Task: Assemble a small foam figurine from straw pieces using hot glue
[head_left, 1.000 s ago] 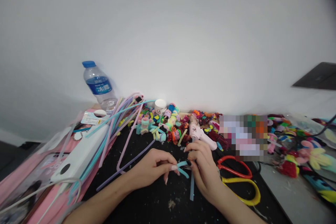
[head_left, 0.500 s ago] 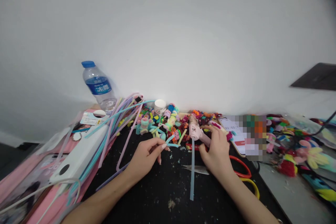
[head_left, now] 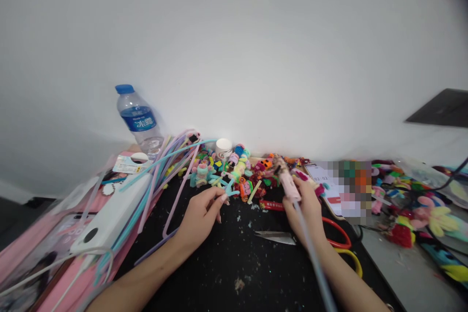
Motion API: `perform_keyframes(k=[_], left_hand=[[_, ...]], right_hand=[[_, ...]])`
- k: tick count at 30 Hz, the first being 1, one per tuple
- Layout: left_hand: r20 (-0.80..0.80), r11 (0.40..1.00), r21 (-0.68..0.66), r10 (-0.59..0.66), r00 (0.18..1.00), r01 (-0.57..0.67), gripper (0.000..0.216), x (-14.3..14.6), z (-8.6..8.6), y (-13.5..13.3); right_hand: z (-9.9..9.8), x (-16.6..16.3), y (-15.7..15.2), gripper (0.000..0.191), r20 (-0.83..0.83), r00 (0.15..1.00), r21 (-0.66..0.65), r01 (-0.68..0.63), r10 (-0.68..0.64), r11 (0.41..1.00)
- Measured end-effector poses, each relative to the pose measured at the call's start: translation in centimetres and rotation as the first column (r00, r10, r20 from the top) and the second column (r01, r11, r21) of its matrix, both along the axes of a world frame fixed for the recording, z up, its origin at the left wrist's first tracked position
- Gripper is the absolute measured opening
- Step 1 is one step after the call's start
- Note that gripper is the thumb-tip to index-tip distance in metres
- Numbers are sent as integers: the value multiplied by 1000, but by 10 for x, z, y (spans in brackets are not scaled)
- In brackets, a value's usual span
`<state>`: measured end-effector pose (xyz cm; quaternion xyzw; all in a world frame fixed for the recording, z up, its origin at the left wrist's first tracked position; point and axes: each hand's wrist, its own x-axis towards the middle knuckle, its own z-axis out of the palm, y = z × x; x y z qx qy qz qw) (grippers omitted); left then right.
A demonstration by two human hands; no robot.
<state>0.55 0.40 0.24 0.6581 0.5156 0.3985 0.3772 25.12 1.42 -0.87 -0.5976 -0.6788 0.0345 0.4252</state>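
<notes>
We see a black bench (head_left: 219, 263) before a pale wall (head_left: 256, 58), scissors (head_left: 278, 238) lying on it. Beyond the scissors, the pink glue gun (head_left: 291, 188) sits in our right hand (head_left: 306, 212), fingers wrapped round it; beyond and left of the scissors, the light-blue strip (head_left: 230, 191) juts from our left hand (head_left: 202, 212), whose fingers pinch it

Craft corner, handmade-trinket type — home or small workshop, can't tell which. Black worktop (head_left: 226, 263) right by a plain pale wall (head_left: 256, 58), fuzz scraps (head_left: 239, 284) scattered on it. Bundle of pastel fuzzy stems (head_left: 159, 171) at left, pink glue gun (head_left: 288, 185) with a translucent stick in its rear, scissors (head_left: 276, 237), small bright fuzzy figures (head_left: 239, 163) heaped along the back — all handicraft stuff. Personal bits mixed in (drink bottle (head_left: 139, 118), lit phone (head_left: 323, 185)).
</notes>
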Motion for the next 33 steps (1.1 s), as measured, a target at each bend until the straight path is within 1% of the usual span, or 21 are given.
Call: perform_keyframes(k=[3, 5, 7, 9, 12, 16, 20, 27, 33], left_hand=[[-26, 999, 9, 35, 999, -34, 22, 0, 0, 0], [-45, 999, 15, 48, 998, -47, 23, -1, -1, -1], [-67, 998, 27, 53, 996, -51, 23, -1, -2, -1], [-90, 998, 49, 50, 995, -46, 23, -1, -4, -2], [-118, 996, 81, 46, 992, -36, 23, 0, -4, -3], [-110, 996, 91, 34, 993, -24, 23, 2, -2, -4], [-88, 995, 98, 9, 996, 0, 23, 3, -1, -7], [-97, 995, 102, -3, 995, 13, 24, 5, -2, -9], [-101, 995, 100, -10, 995, 20, 24, 4, 0, -9]], right_hand=[[5, -1, -4, 15, -99, 995, -50, -30, 25, 998], [6, -2, -6, 10, -144, 985, -113, -115, 98, 987], [5, -3, -7, 9, -175, 965, -158, -222, 194, 962], [5, -4, -8, 10, -177, 946, -174, -302, 272, 937], [7, -7, -10, 9, -182, 925, -196, -367, 334, 909], [13, -12, -11, 15, -202, 902, -238, -423, 381, 874], [13, -12, -12, 13, -227, 896, -283, -437, 383, 854], [5, -8, -12, 14, -209, 906, -286, -416, 367, 863], [7, -8, -13, 15, -177, 916, -270, -398, 361, 877]])
